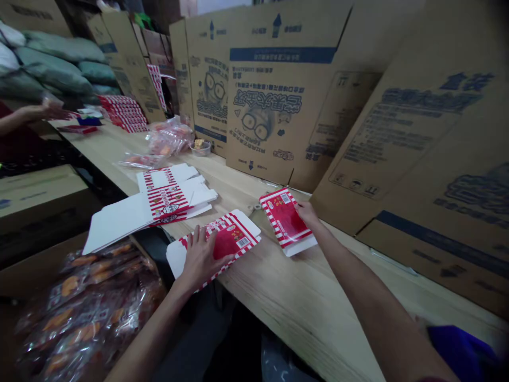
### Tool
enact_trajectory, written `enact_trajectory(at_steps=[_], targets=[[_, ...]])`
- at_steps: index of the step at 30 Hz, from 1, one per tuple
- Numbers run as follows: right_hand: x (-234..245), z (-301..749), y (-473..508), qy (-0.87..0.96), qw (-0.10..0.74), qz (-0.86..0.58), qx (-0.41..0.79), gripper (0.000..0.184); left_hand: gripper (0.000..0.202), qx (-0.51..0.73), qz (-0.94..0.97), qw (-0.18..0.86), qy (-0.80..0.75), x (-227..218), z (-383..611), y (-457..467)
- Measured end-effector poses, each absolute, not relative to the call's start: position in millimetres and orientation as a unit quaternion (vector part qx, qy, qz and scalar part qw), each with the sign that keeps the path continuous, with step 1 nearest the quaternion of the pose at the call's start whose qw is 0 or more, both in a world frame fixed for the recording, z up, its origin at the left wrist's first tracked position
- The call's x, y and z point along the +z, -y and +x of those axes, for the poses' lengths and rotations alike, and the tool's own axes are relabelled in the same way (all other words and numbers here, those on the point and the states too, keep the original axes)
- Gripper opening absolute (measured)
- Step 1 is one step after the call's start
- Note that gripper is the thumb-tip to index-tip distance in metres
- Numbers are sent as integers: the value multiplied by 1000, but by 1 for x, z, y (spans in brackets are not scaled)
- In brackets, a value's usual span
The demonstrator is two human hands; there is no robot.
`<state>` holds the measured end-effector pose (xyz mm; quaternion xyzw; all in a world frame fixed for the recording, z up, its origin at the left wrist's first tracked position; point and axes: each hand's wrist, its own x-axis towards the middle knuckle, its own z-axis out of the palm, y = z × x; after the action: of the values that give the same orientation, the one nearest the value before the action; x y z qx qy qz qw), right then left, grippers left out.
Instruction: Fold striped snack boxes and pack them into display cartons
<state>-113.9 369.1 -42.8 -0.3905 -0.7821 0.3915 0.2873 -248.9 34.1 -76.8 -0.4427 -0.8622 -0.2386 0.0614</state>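
Observation:
My left hand lies with fingers spread on a flattened red-and-white striped carton, whose white end flap sticks out at the left, over the table's front edge. To the right, my right hand grips the right edge of a second striped carton, its thumb on the red panel. That carton has a white flap at the near end and is close to the table surface; whether it touches is unclear. Left of both hands, a stack of flat carton blanks overhangs the front edge.
An open box of clear-wrapped snacks stands at lower left. Large cardboard boxes line the table's back. Bagged snacks, a small plastic tub and stacked striped cartons sit farther off. Another person's hand is at far left.

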Motion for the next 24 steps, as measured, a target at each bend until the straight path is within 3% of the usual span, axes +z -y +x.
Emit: enact_trajectory(at_steps=[3,5,15,20,24], targets=[[-44,-161,-372,819,247,-381,352,20,104,-133,-451,7,883,-87,-266,-43],[-49,-190,-357,841,227,-366,328,13,115,-104,-453,-13,885,-94,-270,-46],[-70,-244,-259,891,38,-301,339,24,116,-98,-458,-18,883,-109,-272,-46],[-57,-237,-247,846,30,-334,415,14,120,-80,-469,-31,879,-102,-268,-49],[-37,-211,-234,801,79,-324,497,11,122,-75,-487,62,868,-75,-258,-43]])
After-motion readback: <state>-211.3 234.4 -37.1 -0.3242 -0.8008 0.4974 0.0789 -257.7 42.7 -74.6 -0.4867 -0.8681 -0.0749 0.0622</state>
